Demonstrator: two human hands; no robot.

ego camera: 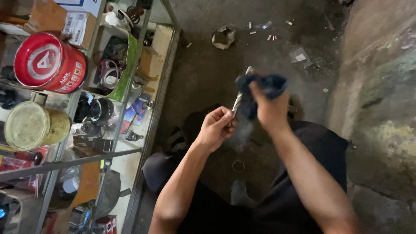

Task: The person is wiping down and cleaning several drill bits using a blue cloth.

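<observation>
My left hand [216, 126] grips the lower end of a thin silvery metal rod [238, 100] that points up and to the right. My right hand [269, 109] is closed on a dark blue rag [265, 83] bunched around the rod's upper part, so most of the rod is hidden. Only the rod's tip shows above the rag. Both hands are held over a dark concrete floor [203, 69], above my lap in dark clothing.
A glass-and-metal shelf unit [149, 130] stands at left with a red tin [47, 63], a yellowish jar [32, 125] and several small parts. A rough wall [381, 86] rises at right. Scraps and crumpled paper [223, 37] lie on the floor.
</observation>
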